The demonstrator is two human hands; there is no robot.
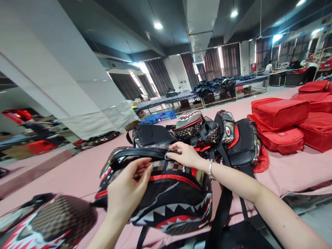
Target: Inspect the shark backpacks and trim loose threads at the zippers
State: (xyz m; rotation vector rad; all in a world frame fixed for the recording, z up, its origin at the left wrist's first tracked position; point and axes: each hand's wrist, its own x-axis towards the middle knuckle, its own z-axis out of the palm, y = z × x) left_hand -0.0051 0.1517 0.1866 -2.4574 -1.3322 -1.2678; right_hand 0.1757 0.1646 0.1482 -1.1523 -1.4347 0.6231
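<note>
A backpack (173, 193) with a shark-mouth print, brown checks and red piping lies in front of me on the pink-covered table. My right hand (183, 154), wearing a bracelet, pinches the black zippered edge along its top. Close to the same edge is my left hand (129, 181), its fingers curled toward the thumb; whatever is between them is hidden. Behind the backpack, a small shark-print bag (188, 124) rests among other black and camouflage bags. A checked shark-print bag (62, 218) lies at the lower left, partly blurred.
Red bags (280, 110) are piled on the right of the pink table (85, 173). Black straps (223, 211) trail near my right forearm. A blue crate (158, 117) and a white pillar (64, 69) stand beyond. Several people are at far tables.
</note>
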